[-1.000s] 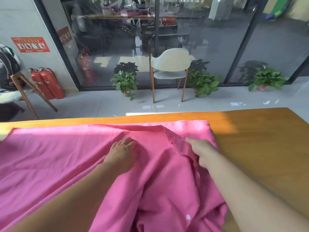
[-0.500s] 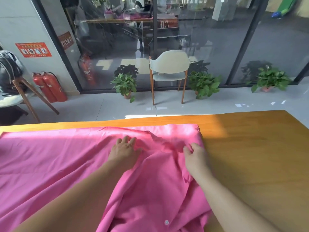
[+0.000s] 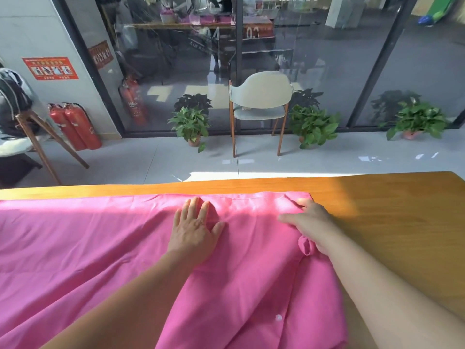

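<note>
Matt pink cloth (image 3: 100, 248) — smooth wooden table (image 3: 390, 210)

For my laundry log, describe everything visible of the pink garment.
The pink garment is thin, woven-looking cloth with soft creases, spread on the wooden table, its left part running out of view. One white button shows on its nearer part. The left hand presses flat on it; the right hand touches its far right corner.

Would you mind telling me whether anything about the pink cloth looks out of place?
Yes: a small loop of fabric sticks up beside the wrist of the right hand, where the cloth otherwise lies fairly flat on the table. Folds also bunch along its near right edge.
</note>
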The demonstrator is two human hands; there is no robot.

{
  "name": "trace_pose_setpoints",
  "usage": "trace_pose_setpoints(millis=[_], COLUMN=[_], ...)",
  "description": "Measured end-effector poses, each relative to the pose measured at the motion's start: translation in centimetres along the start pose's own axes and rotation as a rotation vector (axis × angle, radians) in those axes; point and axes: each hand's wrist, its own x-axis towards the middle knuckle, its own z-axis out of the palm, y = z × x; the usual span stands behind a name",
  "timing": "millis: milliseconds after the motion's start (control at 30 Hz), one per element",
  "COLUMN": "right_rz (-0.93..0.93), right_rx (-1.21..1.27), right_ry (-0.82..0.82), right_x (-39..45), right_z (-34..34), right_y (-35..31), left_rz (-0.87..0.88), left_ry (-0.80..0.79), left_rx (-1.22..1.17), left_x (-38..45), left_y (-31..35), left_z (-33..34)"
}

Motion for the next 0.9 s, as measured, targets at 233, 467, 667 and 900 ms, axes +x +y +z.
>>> trace_pose_setpoints(millis=[233, 467, 667, 900], right_rz=[-0.088, -0.069, 0.011, 0.03], right_rx=[-0.295, -0.345, -0.39, -0.475], right_ry=[0.201, 0.288, 0.297, 0.329], right_x=[1.8, 3.3, 4.2, 4.5], right_z=[0.6, -0.4, -0.6, -1.0], right_y=[1.1, 0.7, 0.9, 1.7], left_rz=[0.341, 0.322, 0.274, 0.284], left_ry=[-0.011, -0.022, -0.041, 0.12], left_rx=[-0.072, -0.01, -0.02, -0.102], left_x=[1.3, 1.5, 1.9, 2.9], left_y=[4.1, 5.4, 5.9, 6.6], left_z=[0.8, 1.9, 1.9, 0.9])
